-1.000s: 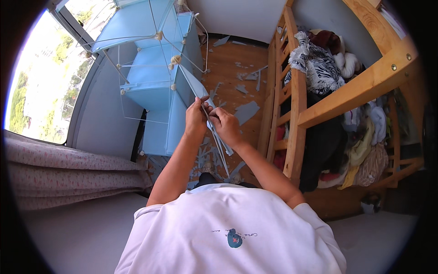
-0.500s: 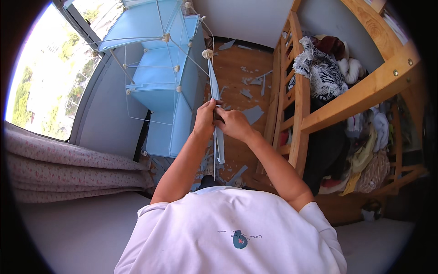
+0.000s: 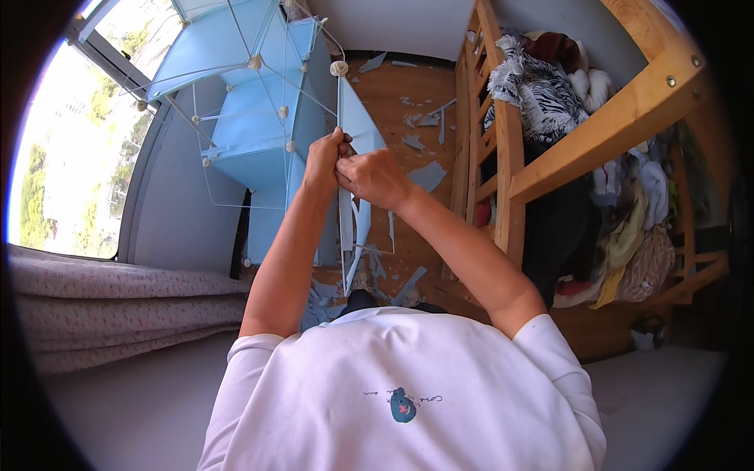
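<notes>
Two hands, left hand (image 3: 326, 161) & right hand (image 3: 375, 177), pinched blue panel (image 3: 357, 129) edge, frame centre; panel probably light, thin, flexible; hold by wire rim.

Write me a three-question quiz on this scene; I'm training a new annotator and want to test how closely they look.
1. True or false: both hands grip the pale blue panel.
2. Which side of the picture shows the wooden frame: A left, B right, C bottom?
3. What lies scattered on the wooden floor?

Key:
1. True: the left hand and right hand meet on its edge.
2. B.
3. Pale blue scraps.
</notes>
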{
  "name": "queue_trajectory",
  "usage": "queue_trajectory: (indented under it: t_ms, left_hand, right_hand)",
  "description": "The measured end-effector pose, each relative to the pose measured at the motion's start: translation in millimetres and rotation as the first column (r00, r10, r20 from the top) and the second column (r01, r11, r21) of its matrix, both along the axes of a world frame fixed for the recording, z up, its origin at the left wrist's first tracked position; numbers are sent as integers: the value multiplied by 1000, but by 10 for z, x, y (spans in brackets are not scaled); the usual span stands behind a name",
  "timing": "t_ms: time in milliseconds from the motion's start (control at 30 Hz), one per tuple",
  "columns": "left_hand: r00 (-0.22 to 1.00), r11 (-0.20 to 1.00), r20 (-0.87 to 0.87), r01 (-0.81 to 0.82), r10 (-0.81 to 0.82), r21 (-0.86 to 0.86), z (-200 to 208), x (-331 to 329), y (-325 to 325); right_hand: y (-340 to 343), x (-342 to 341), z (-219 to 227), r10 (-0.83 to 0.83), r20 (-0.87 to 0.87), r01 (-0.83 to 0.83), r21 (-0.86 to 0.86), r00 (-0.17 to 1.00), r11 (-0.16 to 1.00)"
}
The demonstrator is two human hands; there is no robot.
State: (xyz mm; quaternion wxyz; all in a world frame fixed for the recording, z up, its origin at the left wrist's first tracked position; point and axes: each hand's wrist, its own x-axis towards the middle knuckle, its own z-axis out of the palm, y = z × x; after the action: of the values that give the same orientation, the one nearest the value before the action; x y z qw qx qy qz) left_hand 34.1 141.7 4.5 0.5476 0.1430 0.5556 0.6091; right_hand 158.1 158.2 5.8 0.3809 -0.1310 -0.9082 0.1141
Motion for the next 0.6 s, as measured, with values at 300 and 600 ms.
queue_trajectory:
  t_ms: [300,600]
  left_hand:
    - [994,994,-32,108,-107,15,-111,104,180]
    - [993,999,-119,-15,9,-51,-176,90,338]
  right_hand:
    - [-151,245,39,-111,-90,107,-45,990,993]
    - [-468,446,163,-108,-77,100,-107,991,989]
